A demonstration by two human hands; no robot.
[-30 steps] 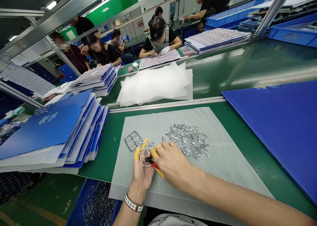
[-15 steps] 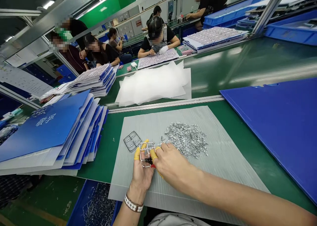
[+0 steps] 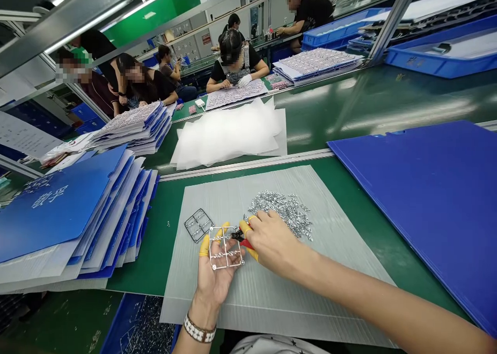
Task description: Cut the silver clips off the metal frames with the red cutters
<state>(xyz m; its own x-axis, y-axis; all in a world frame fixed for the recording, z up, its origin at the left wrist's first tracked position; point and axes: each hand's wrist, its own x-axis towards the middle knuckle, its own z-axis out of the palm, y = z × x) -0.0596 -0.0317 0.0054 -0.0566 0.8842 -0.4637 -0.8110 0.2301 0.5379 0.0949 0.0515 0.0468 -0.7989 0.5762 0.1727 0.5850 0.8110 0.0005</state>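
Observation:
My left hand [image 3: 215, 271] lies palm up and holds a flat silver metal frame [image 3: 225, 247] between its fingers, which wear yellow finger cots. My right hand [image 3: 272, 241] grips small side cutters [image 3: 244, 239] with red handles and black jaws, and their tips are at the frame's upper right edge. A second metal frame [image 3: 199, 225] lies just left of my fingertips on a grey corrugated plastic sheet [image 3: 264, 302]. Beyond my right fingers is a pile of small silver metal pieces [image 3: 281, 212].
Stacked blue folders [image 3: 66, 219] stand left of the sheet, and a blue board [image 3: 419, 209] lies to the right. White foam sheets [image 3: 229, 134] lie ahead on the green workbench. A blue bin [image 3: 135, 328] of metal scrap sits below. Co-workers sit beyond.
The cutters have moved from behind the metal frame to its upper right edge. The frame now lies flatter over my left palm. The whole view has shifted slightly.

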